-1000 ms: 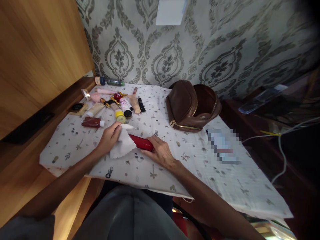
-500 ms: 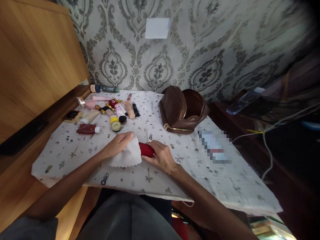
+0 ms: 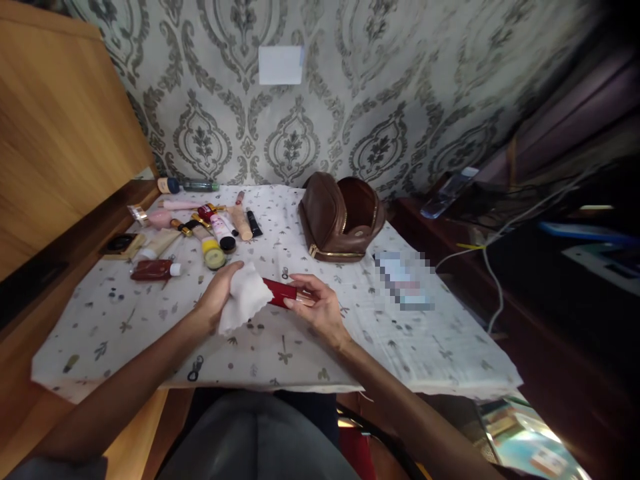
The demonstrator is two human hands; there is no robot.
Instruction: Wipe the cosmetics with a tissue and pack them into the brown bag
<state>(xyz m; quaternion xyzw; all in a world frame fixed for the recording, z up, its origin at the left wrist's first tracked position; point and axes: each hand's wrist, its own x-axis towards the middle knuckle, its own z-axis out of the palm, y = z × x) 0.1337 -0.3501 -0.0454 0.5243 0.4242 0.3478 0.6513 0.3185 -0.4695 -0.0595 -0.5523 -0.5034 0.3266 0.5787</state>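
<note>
Head view: only one current view, with both hands well in sight.
Left hand (image 3: 217,297): grip pinching a soft white cloth with a scalloped edge (image 3: 245,297), folded over one end of the red case.
Right hand (image 3: 320,310): grip pinching the coppery end between thumb and fingertips.
Long, glossy dark red case (image 3: 281,293): held between both hands, nearer the body than the brown leather bag with a gold zip (image 3: 323,213) and to its left.
Progress: apparently midway through handling this case; cloth in contact at one end, middle uncovered, not yet set down.
Loose cosmetics: spread left of the bag, including a dark red bottle with a white cap (image 3: 153,269) and a round yellow-rimmed jar (image 3: 214,255); impossible to tell which, if any, were handled.
Bag: open, lying outside both hands; contents lost in shadow.
Hidden: cloth-covered end of the case, most left fingertips.
Hard to make out: pixelated flat device (image 3: 405,280) right of the bag; small overlapping cosmetics; exact kind of case.
</note>
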